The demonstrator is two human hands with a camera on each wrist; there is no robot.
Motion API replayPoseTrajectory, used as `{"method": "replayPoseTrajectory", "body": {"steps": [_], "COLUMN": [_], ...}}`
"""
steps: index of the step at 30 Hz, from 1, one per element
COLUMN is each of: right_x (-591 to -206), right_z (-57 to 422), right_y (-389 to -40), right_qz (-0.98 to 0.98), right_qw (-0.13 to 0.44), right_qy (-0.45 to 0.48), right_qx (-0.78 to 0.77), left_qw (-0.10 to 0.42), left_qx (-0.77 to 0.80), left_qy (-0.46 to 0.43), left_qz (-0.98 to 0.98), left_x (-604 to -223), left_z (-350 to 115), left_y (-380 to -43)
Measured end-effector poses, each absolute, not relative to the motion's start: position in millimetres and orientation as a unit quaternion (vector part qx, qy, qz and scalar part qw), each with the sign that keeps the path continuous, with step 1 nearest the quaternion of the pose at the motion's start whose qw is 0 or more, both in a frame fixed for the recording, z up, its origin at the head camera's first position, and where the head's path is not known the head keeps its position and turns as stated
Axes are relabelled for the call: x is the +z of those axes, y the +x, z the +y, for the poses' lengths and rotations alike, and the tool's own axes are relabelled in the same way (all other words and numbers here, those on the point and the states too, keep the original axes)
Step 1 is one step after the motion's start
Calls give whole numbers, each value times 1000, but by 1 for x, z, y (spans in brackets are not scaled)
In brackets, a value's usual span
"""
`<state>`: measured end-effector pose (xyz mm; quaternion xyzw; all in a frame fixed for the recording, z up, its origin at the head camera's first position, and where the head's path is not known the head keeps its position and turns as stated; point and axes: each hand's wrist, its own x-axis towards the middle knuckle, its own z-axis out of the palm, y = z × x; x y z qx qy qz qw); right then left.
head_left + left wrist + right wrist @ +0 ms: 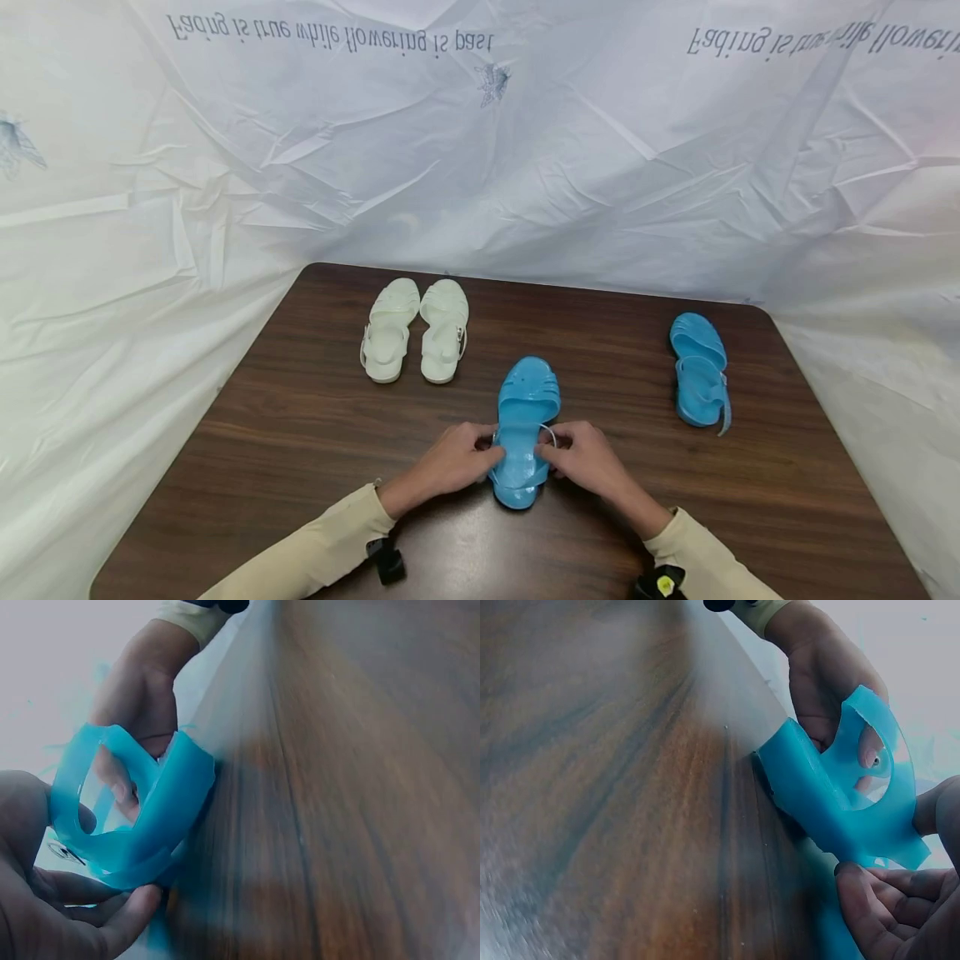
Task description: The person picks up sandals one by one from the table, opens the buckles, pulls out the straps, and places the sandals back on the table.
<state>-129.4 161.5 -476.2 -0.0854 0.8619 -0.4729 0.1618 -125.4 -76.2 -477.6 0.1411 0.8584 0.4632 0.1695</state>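
Observation:
A blue sandal (pixel 528 408) lies toe-away on the brown table, between my two hands. My left hand (pixel 459 457) grips its left side near the heel, thumb over the inner edge and fingers under the side. On the opposite side my right hand (pixel 583 457) pinches the sandal the same way, close to the thin strap loop. In the left wrist view the blue heel and strap (pixel 161 802) stand at the table surface, with a small metal buckle (pixel 64 852) by the left fingers. The heel strap (pixel 885 742) arches up between both hands in the right wrist view.
A second blue sandal (pixel 699 367) lies at the right, its strap hanging out to the side. A pair of white sandals stands side by side at the back left, a left one (pixel 389 329) and a right one (pixel 444 329). White printed sheeting (pixel 480 167) hangs behind the table (pixel 300 417).

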Motion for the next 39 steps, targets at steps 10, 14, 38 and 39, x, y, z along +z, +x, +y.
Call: {"method": "replayPoseTrajectory", "body": {"steps": [10,14,38,39], "right_x": [-464,-456,-427,-425], "right_z": [172,177,221,223], "right_y": [-135,-138,-167,-168], "right_qz": [867,873,885,887], "right_qw": [132,116,93,92], "right_qy": [-57,-45,17,20], "right_qx": [-477,-471,-456,-452], "left_qw": [157,138,73,68], "left_qx": [495,494,525,528], "left_qy": [153,168,181,177], "left_qz": [841,842,828,828], "left_x": [-475,-470,-449,-448], "left_z": [-64,-56,-1,2], "left_y": [-135,-144,-189,-191]}}
